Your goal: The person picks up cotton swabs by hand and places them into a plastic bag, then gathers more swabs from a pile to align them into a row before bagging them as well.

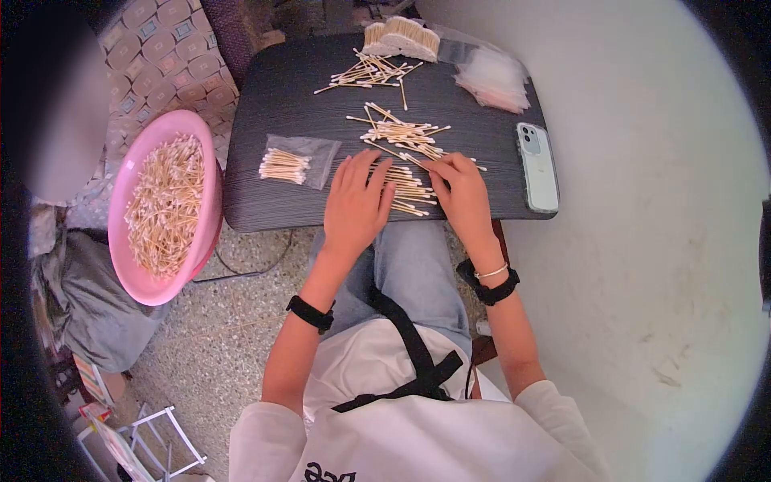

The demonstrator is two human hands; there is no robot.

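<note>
On the dark table, my left hand (353, 197) rests with its fingers apart at the left side of a row of cotton swabs (411, 191). My right hand (464, 193) is at the row's other side, thumb and forefinger closed on the end of a cotton swab (412, 161). Just beyond the fingers lies a loose pile of swabs (401, 132). To the left of my left hand is a clear plastic bag (323, 157) with a bundle of swabs (283, 165) in it.
More loose swabs (371, 72) lie farther back, before bundled swabs (401, 38). Empty clear bags (494, 79) are stacked at the back right, and a phone (538, 169) lies at the right edge. A pink basin (120, 210) full of swabs stands left of the table.
</note>
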